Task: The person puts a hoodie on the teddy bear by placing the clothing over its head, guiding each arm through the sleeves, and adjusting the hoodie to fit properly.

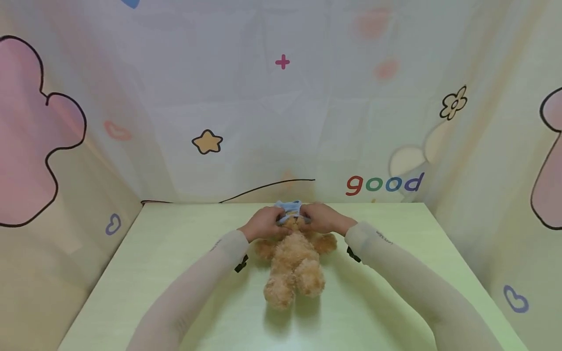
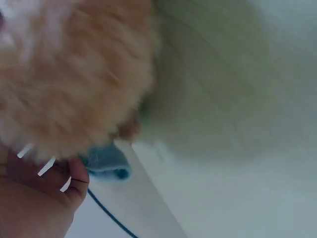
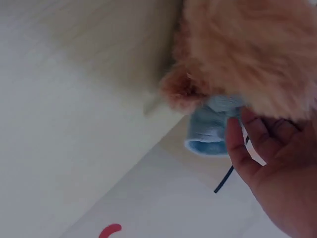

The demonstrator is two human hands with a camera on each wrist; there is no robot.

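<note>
A tan fluffy teddy bear point(image 1: 295, 258) lies on its back on the table, legs toward me. A small light-blue cloth garment point(image 1: 287, 208) is around the top of its head, its far end showing past the head. On the left side of the head, my left hand point(image 1: 265, 223) grips the garment's edge. My right hand point(image 1: 324, 218) grips the opposite edge. Both wrist views show curled fingers beside the blue cloth point(image 2: 106, 161), partly hidden by the bear's fur point(image 3: 247, 54).
The pale green table point(image 1: 184, 273) ends just beyond the bear's head. A printed curtain point(image 1: 246, 107) with a star and the word "good" hangs behind it, and patterned side curtains flank the table.
</note>
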